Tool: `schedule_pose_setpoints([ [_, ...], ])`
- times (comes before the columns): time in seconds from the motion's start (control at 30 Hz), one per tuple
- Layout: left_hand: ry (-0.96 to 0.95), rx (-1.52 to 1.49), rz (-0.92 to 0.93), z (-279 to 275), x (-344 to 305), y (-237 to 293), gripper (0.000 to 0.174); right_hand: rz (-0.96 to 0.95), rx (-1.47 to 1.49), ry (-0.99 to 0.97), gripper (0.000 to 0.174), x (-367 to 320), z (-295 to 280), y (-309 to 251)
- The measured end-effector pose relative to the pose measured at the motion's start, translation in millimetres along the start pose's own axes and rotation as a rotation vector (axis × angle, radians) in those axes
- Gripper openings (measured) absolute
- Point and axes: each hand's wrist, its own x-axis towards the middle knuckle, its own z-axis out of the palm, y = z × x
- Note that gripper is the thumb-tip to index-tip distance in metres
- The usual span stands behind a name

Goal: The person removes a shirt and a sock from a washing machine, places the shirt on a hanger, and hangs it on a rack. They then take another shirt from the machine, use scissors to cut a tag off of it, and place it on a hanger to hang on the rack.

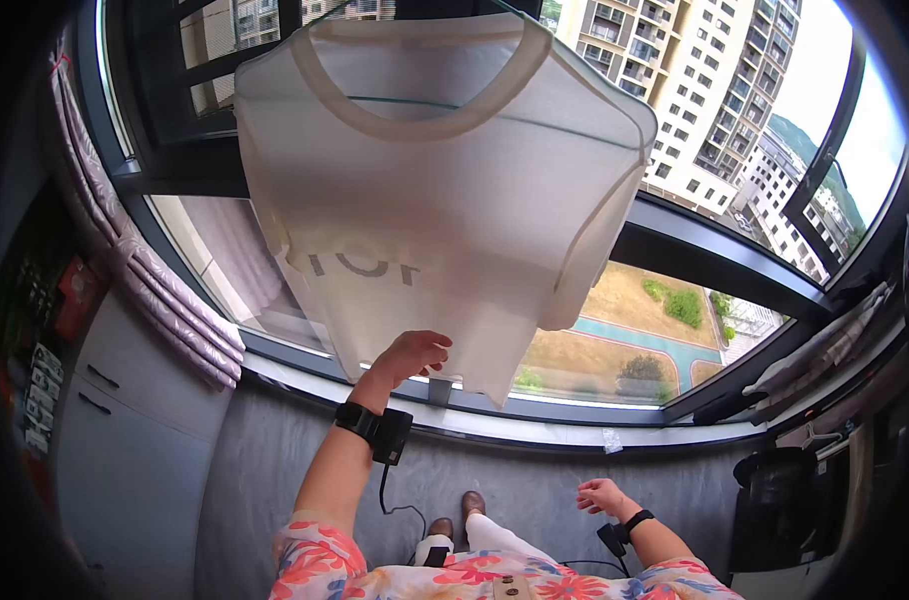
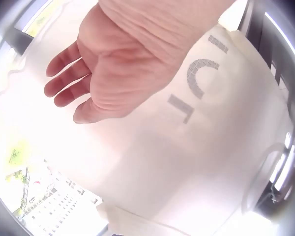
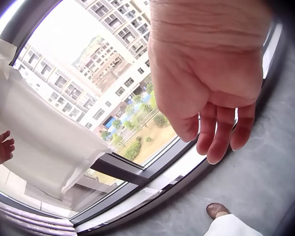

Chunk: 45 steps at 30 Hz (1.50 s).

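Both hands empty: left hand [image 1: 415, 355] relaxed, fingers loose, at hem of hanging cream cotton T-shirt [image 1: 445, 180]; right hand [image 1: 603, 496] idle, loosely curled. Likely straightening; next calls for pinching hem.

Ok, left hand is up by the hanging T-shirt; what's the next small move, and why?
Probably close the left hand on the T-shirt hem: its fingers are open just under that lower edge, holding nothing, while the right hand hangs low and empty.

Only text: grey block letters [image 1: 360, 265] on the white T-shirt [image 1: 445, 180], seen reversed through the fabric. "IO" roughly legible, the rest cut off or blurred. Full word unreadable.
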Motion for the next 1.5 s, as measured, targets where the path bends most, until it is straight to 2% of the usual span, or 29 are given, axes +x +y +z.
schedule_pose_setpoints([
  [0.07, -0.007, -0.016, -0.013, 7, 2, -5, 0.027, 0.022, 0.001, 0.021, 0.028, -6, 5, 8],
  [0.1, -0.012, 0.023, -0.041, 8, -16, -11, 0.027, 0.027, 0.037, -0.011, 0.028, -10, 28, 24],
  [0.23, -0.140, -0.040, -0.027, 47, -12, -51, 0.025, 0.005, 0.029, -0.007, 0.025, -31, 8, 51],
  [0.53, -0.233, -0.093, -0.258, 125, -38, -94, 0.024, -0.012, 0.149, 0.106, 0.026, -69, -31, 97],
  [0.7, -0.261, -0.070, -0.340, 212, -34, -105, 0.025, -0.109, 0.343, 0.209, 0.025, -83, -65, 190],
  [0.83, -0.303, 0.032, -0.420, 313, -40, -113, 0.029, -0.068, 0.535, 0.325, 0.023, -123, -88, 300],
  [0.93, -0.422, 0.055, -0.442, 418, -43, -106, 0.028, 0.031, 0.679, 0.425, 0.023, -184, -133, 378],
  [1.1, -0.627, 0.138, -0.456, 579, -36, -93, 0.023, 0.128, 0.899, 0.575, 0.023, -249, -160, 495],
  [1.2, -0.789, 0.246, -0.420, 664, -30, -79, 0.022, 0.171, 0.984, 0.646, 0.023, -270, -177, 536],
  [1.33, -0.823, 0.354, -0.394, 755, -6, -72, 0.018, 0.139, 1.083, 0.684, 0.024, -259, -216, 571],
  [1.5, -0.866, 0.393, -0.457, 876, 47, -69, 0.021, 0.142, 1.141, 0.710, 0.024, -262, -313, 614],
])
